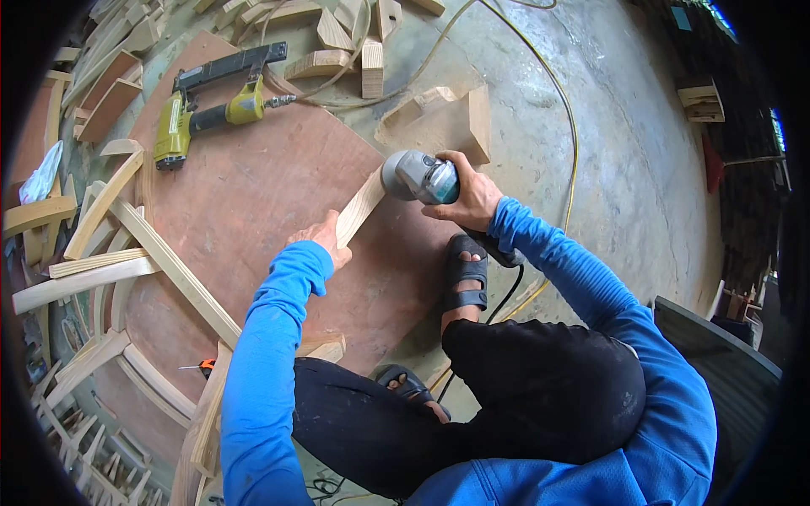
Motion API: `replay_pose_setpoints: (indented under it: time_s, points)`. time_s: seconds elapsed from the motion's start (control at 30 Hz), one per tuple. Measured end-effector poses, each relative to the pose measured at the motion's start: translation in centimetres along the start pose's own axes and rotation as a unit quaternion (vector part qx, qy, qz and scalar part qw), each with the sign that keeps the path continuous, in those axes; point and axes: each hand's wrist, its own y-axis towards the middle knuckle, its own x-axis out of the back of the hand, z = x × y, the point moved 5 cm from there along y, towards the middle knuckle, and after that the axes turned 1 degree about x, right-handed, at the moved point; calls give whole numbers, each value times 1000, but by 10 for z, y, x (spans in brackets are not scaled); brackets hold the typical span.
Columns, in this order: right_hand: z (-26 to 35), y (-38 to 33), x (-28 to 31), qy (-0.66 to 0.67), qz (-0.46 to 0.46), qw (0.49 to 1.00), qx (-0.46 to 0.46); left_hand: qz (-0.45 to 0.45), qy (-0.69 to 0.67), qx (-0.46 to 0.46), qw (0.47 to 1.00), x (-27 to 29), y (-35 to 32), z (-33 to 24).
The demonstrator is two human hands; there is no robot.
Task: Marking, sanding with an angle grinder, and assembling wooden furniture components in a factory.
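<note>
My right hand (474, 192) is wrapped round the body of an angle grinder (426, 177), grey at its head and teal along its side. The grinder's disc end meets the far end of a pale wooden piece (360, 209). My left hand (322, 239) grips that piece at its near end, with the fingers closed round it. Beneath both hands lies a reddish-brown plywood sheet (278, 185). A hazy patch of dust hangs over a wooden block (477, 126) just beyond the grinder.
A yellow-green nail gun (175, 126) lies on the sheet at the far left. Curved wooden parts (179, 261) are stacked at the left. Wood offcuts (371, 69) lie at the back. A yellow hose (575, 152) loops across the concrete floor. An orange-handled screwdriver (207, 366) pokes out by my left arm.
</note>
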Motion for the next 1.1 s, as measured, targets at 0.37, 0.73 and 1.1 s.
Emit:
replay_pose_setpoints:
  time_s: [0.37,0.73,1.1]
  points:
    - [1,-3,3,1,-33,999,-14,26,0,33,999,3,-4,-2]
    - [28,3,-23,-6,73,996,50,14,0,26,1000,3,-4,1]
    - [18,-3,-12,-6,16,999,42,22,10,36,999,3,-2,0]
